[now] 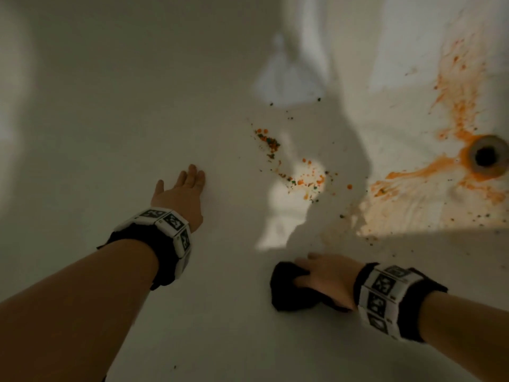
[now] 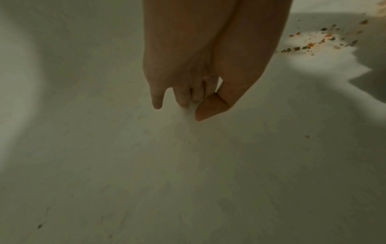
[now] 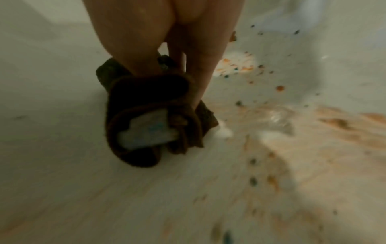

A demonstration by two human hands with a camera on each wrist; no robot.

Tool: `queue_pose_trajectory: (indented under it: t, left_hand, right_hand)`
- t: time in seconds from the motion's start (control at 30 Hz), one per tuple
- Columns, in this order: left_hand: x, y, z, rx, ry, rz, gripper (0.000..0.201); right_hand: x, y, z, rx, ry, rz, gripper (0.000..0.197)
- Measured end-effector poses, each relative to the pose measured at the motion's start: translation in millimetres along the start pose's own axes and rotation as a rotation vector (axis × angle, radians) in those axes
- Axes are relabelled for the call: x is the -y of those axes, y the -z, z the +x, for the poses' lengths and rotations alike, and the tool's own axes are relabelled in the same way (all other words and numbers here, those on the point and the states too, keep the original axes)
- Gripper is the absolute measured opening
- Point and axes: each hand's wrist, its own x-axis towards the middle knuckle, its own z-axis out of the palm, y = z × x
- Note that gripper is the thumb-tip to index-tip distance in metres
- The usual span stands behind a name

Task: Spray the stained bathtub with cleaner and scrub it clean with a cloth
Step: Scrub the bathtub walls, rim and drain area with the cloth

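Note:
I look down into a white bathtub (image 1: 110, 92). Orange stains (image 1: 451, 106) run down its right side toward the drain (image 1: 486, 158), and coloured crumbs (image 1: 303, 177) lie scattered in the middle. My right hand (image 1: 325, 277) grips a bunched dark cloth (image 1: 286, 288) and presses it on the tub floor at the near edge of the smeared patch. The right wrist view shows that cloth (image 3: 150, 118) with a white label, fingers (image 3: 200, 79) curled over it. My left hand (image 1: 184, 186) lies open with straight fingers against the tub floor, holding nothing; its fingertips (image 2: 156, 102) touch the surface.
A pale smeared orange film (image 1: 413, 205) covers the floor between the cloth and the drain. Dark specks (image 1: 289, 114) dot the far slope. Patches of light fall across the right side. The left half of the tub floor (image 2: 146, 165) looks unstained.

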Motion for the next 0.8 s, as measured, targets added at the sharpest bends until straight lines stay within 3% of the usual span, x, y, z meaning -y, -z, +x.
queue_pose_trajectory:
  t: [0.13,0.2,0.27,0.37,0.47,0.57,0.67,0.8]
  left_hand:
    - [-0.1,5.4,-1.0,-0.004,0.003,0.051,0.073]
    - [-1.8,16.2,-4.1,-0.059,0.018,0.042,0.065]
    - [-3.8,28.8,-4.8,-0.165,0.051,-0.051,0.06]
    - [-2.3,35.8,4.4,-0.262,0.037,-0.185,0.067]
    - [-0.6,32.8,19.3,-0.236,0.01,-0.255,0.072]
    - [-3.8,28.0,20.7,-0.228,0.022,-0.237,0.072]
    - [-5.2,30.3,21.5,-0.272,0.027,-0.213,0.069]
    - [-3.4,28.8,21.1,-0.362,0.005,-0.28,0.073]
  right_hand:
    - [-28.7,24.7,3.3,-0.314,-0.088,-0.027,0.049]
    - [-42.0,40.6,5.9,-0.503,-0.124,0.139,0.033]
    - [-52.7,55.8,3.1,-0.724,-0.252,0.16,0.029]
    - [-50.0,62.6,0.2,-0.723,-0.297,0.093,0.052]
    - [-13.4,67.0,6.5,-0.701,-0.078,0.157,0.057]
    - [18.7,74.8,33.4,-0.669,0.041,0.041,0.057]
    - [18.3,90.1,54.3,-0.756,-0.048,0.106,0.054]
    - [-17.2,99.6,37.3,-1.044,-0.351,0.5,0.051]
